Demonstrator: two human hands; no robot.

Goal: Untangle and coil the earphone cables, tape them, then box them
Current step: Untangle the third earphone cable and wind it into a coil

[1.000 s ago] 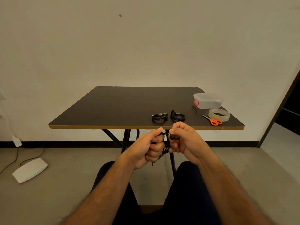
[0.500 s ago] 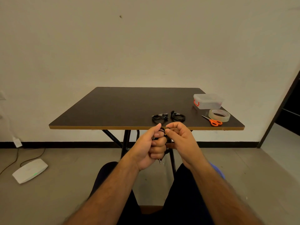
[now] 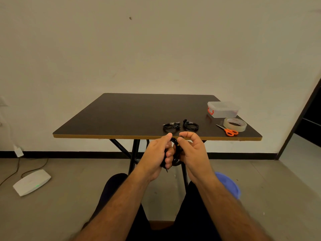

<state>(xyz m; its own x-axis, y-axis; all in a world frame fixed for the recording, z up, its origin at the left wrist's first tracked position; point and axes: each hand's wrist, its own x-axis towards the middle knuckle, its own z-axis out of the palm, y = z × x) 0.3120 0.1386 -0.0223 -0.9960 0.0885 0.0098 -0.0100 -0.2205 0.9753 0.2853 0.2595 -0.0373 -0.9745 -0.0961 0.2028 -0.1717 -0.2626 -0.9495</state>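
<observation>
A black earphone cable point(image 3: 175, 148) is looped around the curled fingers of my left hand point(image 3: 159, 154), held just below the table's front edge. My right hand point(image 3: 192, 152) pinches the same cable against the left hand, thumb and forefinger on top. Much of the coil is hidden between the two hands. Two coiled black earphone bundles lie on the dark table point(image 3: 132, 115) near its front edge, one point(image 3: 171, 126) left of the other point(image 3: 190, 125). A clear lidded box with red clasps point(image 3: 223, 109), a roll of clear tape point(image 3: 234, 124) and orange-handled scissors point(image 3: 229, 131) sit at the table's right.
My knees are under the table's front edge, beside its black legs point(image 3: 134, 153). A white router with a green light point(image 3: 32, 181) and its cord lie on the floor at left. A blue object point(image 3: 228, 185) shows behind my right forearm. A dark doorway point(image 3: 307, 119) is at right.
My right hand has moved in against the left and turned, laying cable onto the loop on my left fingers. The items on the table have not moved.
</observation>
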